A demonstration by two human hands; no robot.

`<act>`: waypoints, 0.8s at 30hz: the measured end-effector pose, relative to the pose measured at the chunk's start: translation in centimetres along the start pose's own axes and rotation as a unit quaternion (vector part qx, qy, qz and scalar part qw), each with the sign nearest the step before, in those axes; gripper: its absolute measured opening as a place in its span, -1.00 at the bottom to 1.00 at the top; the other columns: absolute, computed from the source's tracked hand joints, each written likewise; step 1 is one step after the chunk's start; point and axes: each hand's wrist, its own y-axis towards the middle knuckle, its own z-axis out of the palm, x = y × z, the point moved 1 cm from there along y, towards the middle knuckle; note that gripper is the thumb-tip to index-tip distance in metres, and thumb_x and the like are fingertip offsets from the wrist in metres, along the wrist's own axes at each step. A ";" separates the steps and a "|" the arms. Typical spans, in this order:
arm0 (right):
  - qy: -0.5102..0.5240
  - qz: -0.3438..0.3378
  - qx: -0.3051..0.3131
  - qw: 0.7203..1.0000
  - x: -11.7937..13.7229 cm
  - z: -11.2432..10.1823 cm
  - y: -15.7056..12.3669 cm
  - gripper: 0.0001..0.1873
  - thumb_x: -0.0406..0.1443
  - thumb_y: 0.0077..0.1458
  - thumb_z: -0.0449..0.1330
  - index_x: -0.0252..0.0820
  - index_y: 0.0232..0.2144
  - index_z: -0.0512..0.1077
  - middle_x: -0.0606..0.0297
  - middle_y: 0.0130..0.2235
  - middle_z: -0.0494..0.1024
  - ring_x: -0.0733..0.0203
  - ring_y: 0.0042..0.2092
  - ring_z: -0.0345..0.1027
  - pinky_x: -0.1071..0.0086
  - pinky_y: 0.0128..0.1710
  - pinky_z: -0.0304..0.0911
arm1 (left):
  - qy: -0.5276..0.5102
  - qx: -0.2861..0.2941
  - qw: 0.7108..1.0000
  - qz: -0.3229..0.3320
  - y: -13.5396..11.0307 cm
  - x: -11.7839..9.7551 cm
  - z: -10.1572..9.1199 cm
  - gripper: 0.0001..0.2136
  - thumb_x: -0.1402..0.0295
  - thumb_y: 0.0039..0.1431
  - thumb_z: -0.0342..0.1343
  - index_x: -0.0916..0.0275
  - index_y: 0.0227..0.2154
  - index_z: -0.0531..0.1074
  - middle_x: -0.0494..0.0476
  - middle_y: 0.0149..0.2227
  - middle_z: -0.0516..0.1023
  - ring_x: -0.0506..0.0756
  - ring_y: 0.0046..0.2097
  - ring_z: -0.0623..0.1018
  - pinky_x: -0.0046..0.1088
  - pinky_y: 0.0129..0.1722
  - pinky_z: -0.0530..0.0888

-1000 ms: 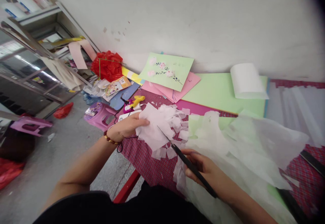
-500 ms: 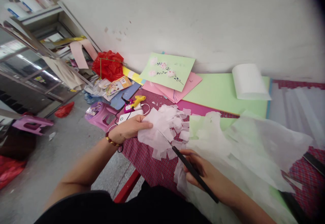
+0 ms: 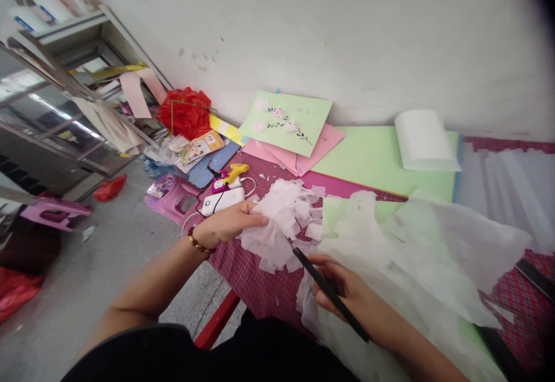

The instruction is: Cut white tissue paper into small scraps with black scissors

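Note:
My left hand (image 3: 236,220) pinches a thin, pale piece of tissue paper (image 3: 264,246) between thumb and fingers, above the table. In my right hand (image 3: 342,289) is a pair of black-handled scissors (image 3: 327,289), seen nearly edge-on. Their thin blades point up and left and meet the paper near my left thumb. Just beyond the held paper lies a heap of small cut tissue pieces (image 3: 310,211) on the red checked tablecloth (image 3: 264,289). Large crumpled sheets of translucent tissue (image 3: 416,255) spread beside and under my right forearm.
A yellow glue gun (image 3: 236,172) and a white power bank (image 3: 223,200) lie left of the heap. Behind stand a green card with flowers (image 3: 290,122), pink sheets (image 3: 327,142) and a white paper roll (image 3: 425,139). A purple stool (image 3: 171,194) is on the left.
My left hand has shifted slightly right with the paper, which now sits more bunched and turned near the blades. My right hand and the scissors have hardly moved.

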 end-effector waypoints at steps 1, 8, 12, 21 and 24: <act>0.004 0.002 -0.006 1.000 -0.1 0.0 0.0 -0.55 -0.21 0.01 0.22 -0.15 -0.01 0.35 0.45 -0.44 0.16 0.27 -0.43 0.04 0.35 -0.42 0.01 | 0.000 -0.002 1.000 0.003 0.0 0.0 -0.1 -0.70 0.16 -0.14 0.39 0.33 -0.46 0.60 0.13 -0.47 0.64 0.02 -0.49 0.57 -0.52 -0.43 0.50; -0.001 0.016 -0.032 0.999 -0.7 0.0 0.2 -0.60 -0.24 0.02 0.22 -0.18 -0.05 0.38 0.48 -0.50 0.16 0.30 -0.48 0.02 0.37 -0.48 -0.05 | -0.011 0.005 1.000 0.020 -0.4 -0.2 -0.2 -0.73 0.26 -0.14 0.40 0.31 -0.38 0.61 0.14 -0.38 0.67 0.04 -0.42 0.61 -0.48 -0.33 0.55; -0.012 0.007 -0.015 1.000 0.1 0.0 -0.1 -0.55 -0.32 -0.01 0.21 -0.14 -0.01 0.33 0.42 -0.42 0.27 0.25 -0.40 0.15 0.34 -0.37 0.10 | 0.006 -0.007 1.000 0.017 -0.5 -0.2 0.1 -0.78 0.33 -0.12 0.39 0.30 -0.37 0.62 0.12 -0.39 0.67 0.04 -0.41 0.61 -0.49 -0.30 0.55; 0.006 0.009 -0.004 1.000 0.2 0.2 0.0 -0.55 -0.34 -0.01 0.17 -0.14 -0.02 0.29 0.41 -0.38 0.26 0.23 -0.35 0.15 0.32 -0.33 0.12 | 0.012 0.036 0.998 0.039 0.2 0.7 1.9 -0.79 0.34 -0.07 0.35 0.33 -0.34 0.61 0.13 -0.36 0.67 0.03 -0.37 0.60 -0.51 -0.26 0.53; 0.025 0.003 -0.004 1.000 0.0 0.2 0.1 -0.55 -0.31 0.00 0.20 -0.15 -0.01 0.31 0.40 -0.39 0.26 0.22 -0.35 0.16 0.33 -0.35 0.12 | 0.005 0.039 0.999 0.037 0.3 1.0 2.6 -0.75 0.35 -0.09 0.36 0.35 -0.31 0.61 0.14 -0.35 0.67 0.06 -0.34 0.60 -0.48 -0.22 0.53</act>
